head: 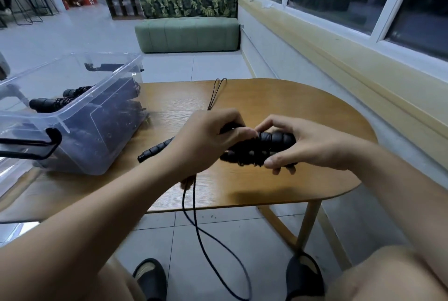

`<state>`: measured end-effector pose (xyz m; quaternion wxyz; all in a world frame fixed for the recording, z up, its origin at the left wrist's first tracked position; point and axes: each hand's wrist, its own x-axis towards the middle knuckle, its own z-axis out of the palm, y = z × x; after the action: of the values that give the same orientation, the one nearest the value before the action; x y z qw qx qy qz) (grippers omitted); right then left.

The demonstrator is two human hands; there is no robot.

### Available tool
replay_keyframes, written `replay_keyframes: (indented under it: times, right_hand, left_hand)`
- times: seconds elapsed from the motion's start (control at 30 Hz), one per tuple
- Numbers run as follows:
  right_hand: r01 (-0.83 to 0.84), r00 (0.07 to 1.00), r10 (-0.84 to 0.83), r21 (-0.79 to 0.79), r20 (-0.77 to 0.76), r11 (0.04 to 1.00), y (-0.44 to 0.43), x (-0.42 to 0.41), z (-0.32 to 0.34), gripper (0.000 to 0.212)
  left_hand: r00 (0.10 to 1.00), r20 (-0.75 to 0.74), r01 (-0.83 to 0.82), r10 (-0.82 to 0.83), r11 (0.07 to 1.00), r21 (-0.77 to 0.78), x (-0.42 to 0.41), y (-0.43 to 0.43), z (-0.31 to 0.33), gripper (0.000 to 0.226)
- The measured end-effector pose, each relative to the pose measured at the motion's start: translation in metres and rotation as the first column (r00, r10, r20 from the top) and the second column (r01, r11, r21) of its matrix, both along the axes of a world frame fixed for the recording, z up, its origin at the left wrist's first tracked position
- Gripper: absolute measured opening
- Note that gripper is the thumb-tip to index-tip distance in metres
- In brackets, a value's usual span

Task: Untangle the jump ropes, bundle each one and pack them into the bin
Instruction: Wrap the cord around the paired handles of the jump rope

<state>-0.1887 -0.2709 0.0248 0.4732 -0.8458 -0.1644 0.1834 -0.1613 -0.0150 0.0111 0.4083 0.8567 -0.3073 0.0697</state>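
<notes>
Over the middle of the wooden table (291,106), my right hand (312,145) grips a black ribbed jump rope handle (274,140) with cord wound around it. My left hand (206,138) pinches the cord at the handle's left end. A second black handle (155,150) lies on the table under my left wrist. Black cord (206,247) hangs from the table's front edge and loops down to the floor. Another cord loop (218,92) stretches toward the far table edge. A clear plastic bin (80,135) at the left holds bundled black jump ropes (51,103).
The bin's black latch handle (31,145) sticks out at the near left. A green bench (189,34) and patterned sofa stand beyond the table, with a person seated behind. A windowed wall runs along the right. My feet in black slippers (150,279) are on the tile floor.
</notes>
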Motion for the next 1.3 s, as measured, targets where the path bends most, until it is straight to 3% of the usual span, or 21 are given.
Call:
replay_keyframes:
  times: [0.23, 0.4, 0.47, 0.53, 0.63, 0.7, 0.83, 1.0, 1.17, 1.3]
  right_hand:
    - [-0.224, 0.961, 0.234, 0.082, -0.147, 0.971, 0.004, -0.014, 0.021, 0.055]
    - [-0.290, 0.928, 0.341, 0.283, -0.150, 0.914, 0.001, -0.017, 0.025, 0.054]
    - [-0.231, 0.949, 0.295, 0.393, -0.112, 0.890, 0.002, -0.016, 0.023, 0.056]
    - [-0.143, 0.978, 0.198, 0.486, -0.064, 0.862, 0.004, -0.014, 0.023, 0.055]
    - [0.018, 0.999, -0.031, 0.535, 0.016, 0.845, 0.004, -0.010, 0.022, 0.056]
    - [0.093, 0.987, -0.148, 0.531, 0.063, 0.843, 0.005, -0.006, 0.020, 0.056]
    - [0.208, 0.946, -0.304, 0.505, 0.114, 0.838, 0.003, 0.004, 0.011, 0.061]
    - [0.346, 0.876, -0.416, 0.283, 0.242, 0.894, -0.009, 0.017, -0.002, 0.055]
    - [0.339, 0.923, -0.352, 0.101, 0.158, 0.935, -0.018, 0.024, -0.015, 0.052]
    - [0.182, 0.983, -0.182, 0.001, 0.012, 0.983, -0.012, 0.017, -0.016, 0.052]
  left_hand:
    - [0.989, -0.031, 0.136, -0.141, 0.982, -0.134, 0.001, 0.008, 0.003, 0.037]
    - [0.948, -0.219, 0.180, -0.231, 0.956, -0.230, -0.005, 0.006, 0.004, 0.041]
    - [0.948, -0.284, 0.084, -0.146, 0.972, -0.220, -0.006, 0.006, 0.001, 0.029]
    - [0.950, -0.310, -0.021, -0.019, 0.992, -0.126, -0.008, 0.002, -0.003, 0.037]
    - [0.938, -0.337, 0.020, -0.085, 0.981, -0.192, -0.011, -0.010, -0.007, 0.038]
    - [0.940, -0.334, 0.019, -0.067, 0.989, -0.145, -0.012, -0.015, -0.010, 0.031]
    - [0.974, -0.225, 0.055, -0.017, 0.985, 0.163, -0.018, -0.024, -0.015, 0.024]
    - [0.993, -0.119, 0.038, 0.003, 0.941, 0.337, -0.028, -0.024, -0.016, 0.022]
    - [0.996, -0.070, 0.076, -0.057, 0.951, 0.301, -0.024, -0.015, -0.007, 0.022]
    - [0.999, -0.005, 0.036, -0.035, 0.989, 0.142, -0.018, -0.005, 0.002, 0.019]
